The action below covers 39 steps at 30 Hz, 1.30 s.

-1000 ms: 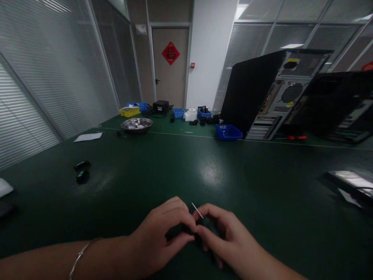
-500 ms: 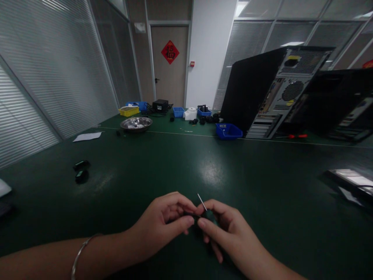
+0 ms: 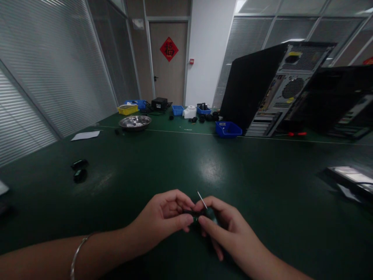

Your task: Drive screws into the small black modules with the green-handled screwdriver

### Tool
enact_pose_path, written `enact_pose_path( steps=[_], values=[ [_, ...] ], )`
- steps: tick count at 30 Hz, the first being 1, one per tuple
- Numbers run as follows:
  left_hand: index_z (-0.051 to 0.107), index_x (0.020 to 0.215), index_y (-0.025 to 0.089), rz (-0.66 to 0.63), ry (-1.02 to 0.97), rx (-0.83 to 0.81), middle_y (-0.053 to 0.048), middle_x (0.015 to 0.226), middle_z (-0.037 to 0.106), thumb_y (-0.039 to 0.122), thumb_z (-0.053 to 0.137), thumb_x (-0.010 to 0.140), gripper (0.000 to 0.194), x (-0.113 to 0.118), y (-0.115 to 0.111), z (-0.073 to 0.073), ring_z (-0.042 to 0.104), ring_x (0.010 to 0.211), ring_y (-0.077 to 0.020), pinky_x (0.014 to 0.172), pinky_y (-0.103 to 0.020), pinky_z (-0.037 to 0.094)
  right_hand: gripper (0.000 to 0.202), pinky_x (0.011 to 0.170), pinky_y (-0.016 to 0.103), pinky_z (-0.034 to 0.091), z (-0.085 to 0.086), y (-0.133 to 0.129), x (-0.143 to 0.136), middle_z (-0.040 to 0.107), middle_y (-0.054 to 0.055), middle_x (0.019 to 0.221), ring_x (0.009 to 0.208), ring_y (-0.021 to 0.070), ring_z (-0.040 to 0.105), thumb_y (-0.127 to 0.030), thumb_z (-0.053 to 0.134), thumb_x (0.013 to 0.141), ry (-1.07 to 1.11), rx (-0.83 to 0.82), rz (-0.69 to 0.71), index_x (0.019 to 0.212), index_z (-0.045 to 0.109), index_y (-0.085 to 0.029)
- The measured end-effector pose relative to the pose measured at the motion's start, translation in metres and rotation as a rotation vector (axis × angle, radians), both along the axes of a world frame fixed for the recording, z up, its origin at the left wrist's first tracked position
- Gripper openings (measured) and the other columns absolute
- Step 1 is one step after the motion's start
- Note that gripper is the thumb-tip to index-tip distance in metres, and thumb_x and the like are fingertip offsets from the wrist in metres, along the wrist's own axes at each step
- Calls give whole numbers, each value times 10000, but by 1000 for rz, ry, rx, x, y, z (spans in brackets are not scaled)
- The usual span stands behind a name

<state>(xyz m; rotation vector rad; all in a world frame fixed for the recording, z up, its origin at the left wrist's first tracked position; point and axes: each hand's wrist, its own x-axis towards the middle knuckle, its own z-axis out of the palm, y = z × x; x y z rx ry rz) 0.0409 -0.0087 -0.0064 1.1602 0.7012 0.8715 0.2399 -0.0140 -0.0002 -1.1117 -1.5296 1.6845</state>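
My left hand [image 3: 167,216] is closed, pinching a small dark part [image 3: 194,212] with a bit of green on it. Opposite it, the thumb and forefinger of my right hand [image 3: 230,223] press at the other end of the same part. A small screwdriver [image 3: 210,214] is also in my right hand, its dark green handle lying within the fingers and its thin metal shaft pointing up and to the left, away from the part. Fingers cover most of the part, so its exact kind cannot be made out.
Two small black pieces [image 3: 79,171] lie on the green table [image 3: 163,163] at left, below a white paper [image 3: 85,135]. Farther back are a metal bowl [image 3: 135,122], a blue bin [image 3: 229,130] and a computer tower [image 3: 262,85]. A flat silvery device [image 3: 354,177] lies at right.
The view tips slightly. Both hands stay together around the small part, which shows a little more between the fingers, as does the screwdriver's handle.
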Motion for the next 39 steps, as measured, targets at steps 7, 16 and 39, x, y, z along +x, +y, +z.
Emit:
enact_pose_path(
  steps=[7,16,39],
  values=[
    [657,1035,107,-18,53,37,-107,1055,712,216,724,852,224,-3,-2,2,688,858,-166,799,-327,534,382,302,124,323,-1,1,-1,535,-83,637,322,13,398,-533,701,824,-16,18,-14,972,589,-199],
    [723,1056,118,-17,70,87,-114,1084,700,161,708,850,211,-2,-3,4,696,902,-182,822,-330,557,371,317,116,338,-1,0,-2,567,-67,650,339,11,415,-520,695,832,-33,24,-31,951,580,-188],
    [640,978,129,97,158,75,-15,877,649,128,717,795,198,-12,13,2,612,771,-126,693,-252,495,247,451,195,473,-4,1,10,569,64,1128,779,165,577,-267,526,947,-96,295,-149,1192,499,-267]
  ],
)
